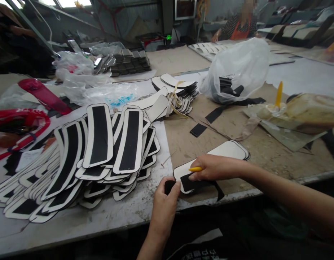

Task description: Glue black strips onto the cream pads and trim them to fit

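A small stack of long white panels [226, 150] with rounded ends and dark edges lies near the table's front edge. On the near end of the top panel is a black strip [186, 183]. My right hand [210, 168] is closed around a yellow pointed stick [195, 169], its fingertips pressing on that strip. A loose black tail [219, 191] hangs past the panel by the table edge. My left hand [165, 202] is closed at the panel's near corner, with black material [169, 186] between thumb and forefinger; its full shape is hidden.
Heaped white panels with black strips [130, 141] cover the left. Behind them sits a tied bundle of panels [174, 97]. A plastic bag [237, 68] holds black pieces. At right lies a bottle [313, 112] near an upright yellow stick [279, 94]. A person [240, 29] is beyond.
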The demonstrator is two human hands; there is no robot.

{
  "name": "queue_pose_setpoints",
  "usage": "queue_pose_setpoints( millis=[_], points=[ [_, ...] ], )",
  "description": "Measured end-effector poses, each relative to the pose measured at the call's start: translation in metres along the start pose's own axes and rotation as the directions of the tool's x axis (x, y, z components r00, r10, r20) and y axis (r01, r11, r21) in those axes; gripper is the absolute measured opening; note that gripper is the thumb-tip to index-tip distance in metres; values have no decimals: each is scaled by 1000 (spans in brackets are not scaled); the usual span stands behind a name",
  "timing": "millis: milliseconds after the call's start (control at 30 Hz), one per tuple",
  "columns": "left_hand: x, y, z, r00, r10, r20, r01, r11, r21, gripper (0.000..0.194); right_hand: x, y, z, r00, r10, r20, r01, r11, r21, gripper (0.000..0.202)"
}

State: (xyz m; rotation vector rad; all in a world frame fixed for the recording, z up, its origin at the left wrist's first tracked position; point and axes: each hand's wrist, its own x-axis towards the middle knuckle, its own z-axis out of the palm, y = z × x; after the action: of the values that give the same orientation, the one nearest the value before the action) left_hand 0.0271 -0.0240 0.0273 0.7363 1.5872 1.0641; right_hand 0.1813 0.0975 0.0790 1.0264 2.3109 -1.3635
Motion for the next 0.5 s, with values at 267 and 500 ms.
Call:
queue_pose_setpoints(
  millis=[267, 500],
  points=[
    [1, 2, -3, 998, -47, 44, 48, 999, -16, 18, 18, -1, -3, 1000, 17, -7, -18, 994, -110, 25],
    [9, 0, 1, 999, -54, 5, 54, 997, 47, 22, 21, -3, -3, 999, 37, -4, -37, 980, -198, 24]
  ],
)
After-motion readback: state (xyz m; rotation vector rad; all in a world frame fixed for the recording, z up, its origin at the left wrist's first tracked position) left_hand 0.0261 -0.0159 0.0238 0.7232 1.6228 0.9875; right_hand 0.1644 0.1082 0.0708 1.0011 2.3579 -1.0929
